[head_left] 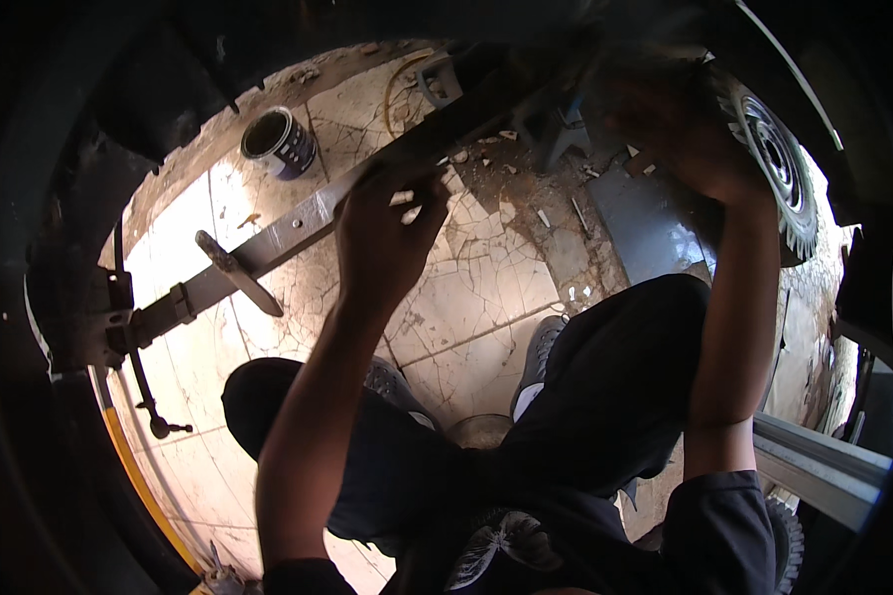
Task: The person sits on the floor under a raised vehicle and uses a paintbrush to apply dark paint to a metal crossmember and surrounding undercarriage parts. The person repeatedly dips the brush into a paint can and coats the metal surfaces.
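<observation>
My left hand (392, 233) is at the near side of a long metal beam (286, 230) that runs diagonally across the view. Its fingers are bent in toward the thumb; what they hold, if anything, is too dark to make out. Reaching up into deep shadow at the upper right, my right hand (690, 149) is near the dark underside of the vehicle. Its fingers are lost in the dark, and so is anything they touch. A slim tool with a worn handle (236, 270) lies across the beam, left of my left hand.
An open paint tin (280, 146) stands on the cracked tile floor beyond the beam. A wheel (776, 159) is at the far right. Rubble and a grey panel (647, 226) lie below my right hand. A rod with a joint (157, 421) hangs at the left.
</observation>
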`<state>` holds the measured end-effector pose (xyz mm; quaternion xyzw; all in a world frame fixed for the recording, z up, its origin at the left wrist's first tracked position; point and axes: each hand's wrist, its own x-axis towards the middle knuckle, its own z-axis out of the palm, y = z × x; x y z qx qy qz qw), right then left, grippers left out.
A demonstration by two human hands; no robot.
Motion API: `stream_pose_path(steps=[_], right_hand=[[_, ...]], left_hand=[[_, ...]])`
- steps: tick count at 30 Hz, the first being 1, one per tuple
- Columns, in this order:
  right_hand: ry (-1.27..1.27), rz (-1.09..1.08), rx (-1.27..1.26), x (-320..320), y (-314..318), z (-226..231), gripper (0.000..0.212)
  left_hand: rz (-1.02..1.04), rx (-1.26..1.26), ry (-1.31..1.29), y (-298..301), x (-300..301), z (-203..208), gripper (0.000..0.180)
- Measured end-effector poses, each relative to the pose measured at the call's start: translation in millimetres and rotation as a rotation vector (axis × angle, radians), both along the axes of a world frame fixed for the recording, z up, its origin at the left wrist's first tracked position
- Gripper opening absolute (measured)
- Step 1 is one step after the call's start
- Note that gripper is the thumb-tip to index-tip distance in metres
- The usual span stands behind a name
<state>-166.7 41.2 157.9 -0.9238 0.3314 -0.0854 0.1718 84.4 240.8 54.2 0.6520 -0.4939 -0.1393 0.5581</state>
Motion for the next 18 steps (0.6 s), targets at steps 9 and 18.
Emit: stream_pose_path(steps=[9, 18], right_hand=[[-0.245, 0.152, 0.299, 68.6, 6.8, -1.7, 0.060], [-0.009, 0.036, 0.102, 41.0, -24.6, -25.6, 0.061]], left_hand=[[0.237, -0.124, -0.375, -150.2, 38.0, -71.6, 0.009], [0.080, -0.012, -0.705, -143.4, -13.0, -125.0, 0.042]])
